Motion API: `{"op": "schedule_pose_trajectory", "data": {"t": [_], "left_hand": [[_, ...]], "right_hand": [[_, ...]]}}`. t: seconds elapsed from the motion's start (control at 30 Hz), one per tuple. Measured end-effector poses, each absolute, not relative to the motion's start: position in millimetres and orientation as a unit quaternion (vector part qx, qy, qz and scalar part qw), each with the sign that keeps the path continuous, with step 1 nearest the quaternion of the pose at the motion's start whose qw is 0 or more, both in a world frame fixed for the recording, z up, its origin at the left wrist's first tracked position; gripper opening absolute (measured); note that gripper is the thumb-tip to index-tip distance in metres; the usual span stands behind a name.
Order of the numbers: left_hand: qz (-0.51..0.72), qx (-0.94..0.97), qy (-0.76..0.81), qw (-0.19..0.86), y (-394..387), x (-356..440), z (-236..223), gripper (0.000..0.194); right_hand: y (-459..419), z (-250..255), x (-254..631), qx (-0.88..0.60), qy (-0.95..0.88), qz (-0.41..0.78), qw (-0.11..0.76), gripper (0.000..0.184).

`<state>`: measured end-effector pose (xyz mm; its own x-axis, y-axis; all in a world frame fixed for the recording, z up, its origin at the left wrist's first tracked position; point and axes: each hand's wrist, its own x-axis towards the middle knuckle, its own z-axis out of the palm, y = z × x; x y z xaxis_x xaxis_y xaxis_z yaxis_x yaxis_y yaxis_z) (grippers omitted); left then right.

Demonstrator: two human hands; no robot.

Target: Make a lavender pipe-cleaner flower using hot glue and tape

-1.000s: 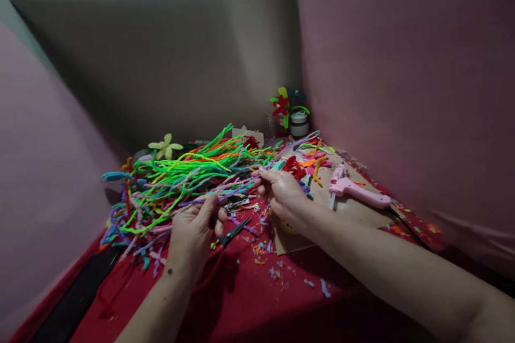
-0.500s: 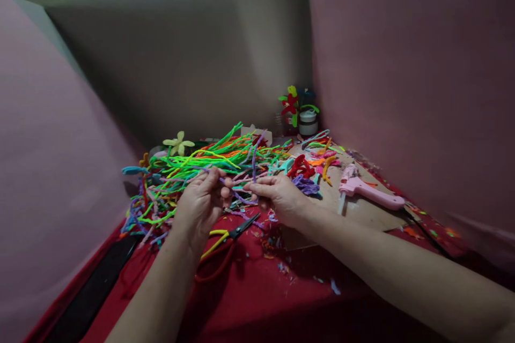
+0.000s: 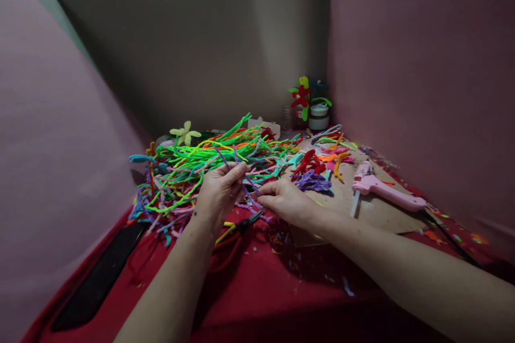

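Between my hands are purple pipe cleaners [image 3: 250, 184], crossing near the fingertips. My left hand [image 3: 220, 191] pinches them between thumb and fingers, with purple ends poking up above it. At the other side, my right hand [image 3: 285, 202] has its thumb and fingertips closed on a purple length. How many pieces are held, I cannot tell. Just below lie scissors [image 3: 241, 226] with yellow and red handles, partly hidden by my left wrist. Behind my hands spreads a large pile of green, orange, pink and other pipe cleaners [image 3: 193, 159].
A pink glue gun [image 3: 386, 192] rests on a cardboard sheet [image 3: 374, 220] at right, its cord trailing. Bent purple pieces [image 3: 313, 181] and red pieces [image 3: 308, 163] lie nearby. A black flat object [image 3: 98, 278] is at left. Pipe-cleaner flowers [image 3: 301, 97] stand near a jar [image 3: 319, 117].
The view has shifted, so the table sits further right. My left hand has turned and moved over the crossed purple stems; my right hand stays pinched on a lower end.
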<state>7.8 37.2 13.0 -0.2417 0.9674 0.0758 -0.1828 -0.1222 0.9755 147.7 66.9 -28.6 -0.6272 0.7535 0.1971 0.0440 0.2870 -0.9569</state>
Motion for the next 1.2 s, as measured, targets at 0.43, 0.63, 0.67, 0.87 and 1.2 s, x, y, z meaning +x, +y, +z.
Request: {"op": "schedule_pose_trajectory", "data": {"t": [0.43, 0.63, 0.67, 0.87, 1.2], "left_hand": [[0.686, 0.405, 0.405, 0.449, 40, -3, 2, 0.017], [0.684, 0.417, 0.394, 0.451, 37, -3, 1, 0.013], [0.684, 0.42, 0.393, 0.448, 37, -2, 0, 0.013], [0.699, 0.399, 0.397, 0.442, 37, 0, 1, 0.013], [0.695, 0.399, 0.386, 0.458, 34, 2, 8, 0.015]], "right_hand": [[61, -22, 151, -0.174, -0.382, 0.867, 0.269, 0.012], [66, -31, 147, -0.203, -0.307, 0.873, 0.319, 0.009], [66, -33, 146, -0.207, -0.312, 0.869, 0.324, 0.008], [63, -32, 145, -0.217, -0.357, 0.845, 0.335, 0.006], [58, -27, 146, -0.229, -0.387, 0.824, 0.344, 0.007]]}}
